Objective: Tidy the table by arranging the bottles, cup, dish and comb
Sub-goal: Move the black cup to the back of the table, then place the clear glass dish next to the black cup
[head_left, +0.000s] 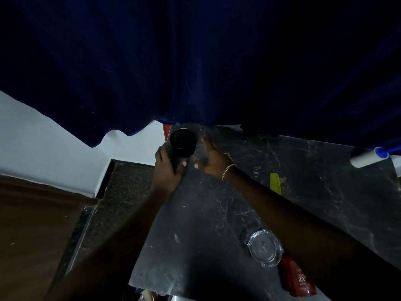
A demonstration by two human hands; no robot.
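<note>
My left hand (167,168) grips a black cup (181,146) at the far left corner of the dark marble table (206,213). My right hand (213,160) hovers just right of the cup, fingers spread, holding nothing; a bracelet circles its wrist. A yellow-green comb (275,183) lies on the table behind my right forearm, partly hidden. A clear glass dish (264,247) sits near the front right. A red bottle (297,276) lies on its side beside the dish. A white bottle with a blue cap (368,158) lies at the far right.
A dark blue curtain (195,61) hangs over the table's far edge. To the left are a white wall (54,153), a speckled granite floor (121,192) and a brown wooden surface (32,224). Some items show under the table's front edge.
</note>
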